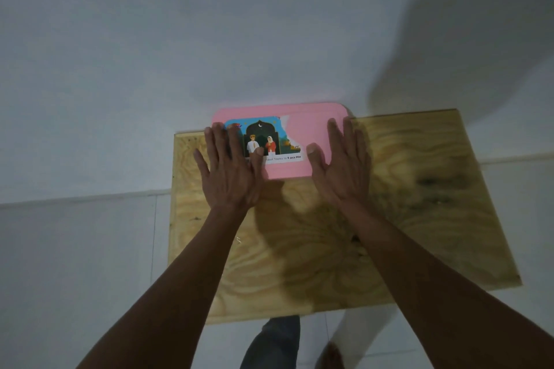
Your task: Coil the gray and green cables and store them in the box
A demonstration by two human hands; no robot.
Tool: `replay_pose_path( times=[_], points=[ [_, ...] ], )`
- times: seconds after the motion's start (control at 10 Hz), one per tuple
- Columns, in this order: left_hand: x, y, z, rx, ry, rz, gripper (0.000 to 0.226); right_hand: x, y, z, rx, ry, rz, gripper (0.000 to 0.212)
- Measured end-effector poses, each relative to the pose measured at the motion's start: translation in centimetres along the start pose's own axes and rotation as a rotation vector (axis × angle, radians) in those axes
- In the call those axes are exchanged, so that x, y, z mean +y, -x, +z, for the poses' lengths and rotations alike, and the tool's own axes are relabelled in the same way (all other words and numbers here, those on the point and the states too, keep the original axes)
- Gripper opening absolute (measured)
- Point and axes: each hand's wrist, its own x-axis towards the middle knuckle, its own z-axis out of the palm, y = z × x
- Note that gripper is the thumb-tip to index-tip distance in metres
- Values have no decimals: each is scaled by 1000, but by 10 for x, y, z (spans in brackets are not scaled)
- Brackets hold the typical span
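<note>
Both hands lie flat with fingers spread, the left hand (230,171) and right hand (341,165) pressing the pink box (311,132) lid between and just beyond them. The box sits at the far edge of the plywood counter (419,219), a torn picture label (269,141) partly under the left fingers. The closed lid hides whatever is inside.

Pink box (311,141) with torn picture label, lid closed, flat at the table's far edge.

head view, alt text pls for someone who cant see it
Both hands, left and right, press flat with straight fingers on the pink lid of a box at the far edge of a plywood table. A torn picture sticker covers the lid's left part. No cables are in view.
</note>
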Motion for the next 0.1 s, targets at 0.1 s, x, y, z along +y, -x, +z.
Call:
replay_pose_path(
  times=[0.1],
  points=[
    [4, 18, -10, -35, 60, 37, 80, -2, 15, -13, -17, -72, 3, 66]
  ],
)
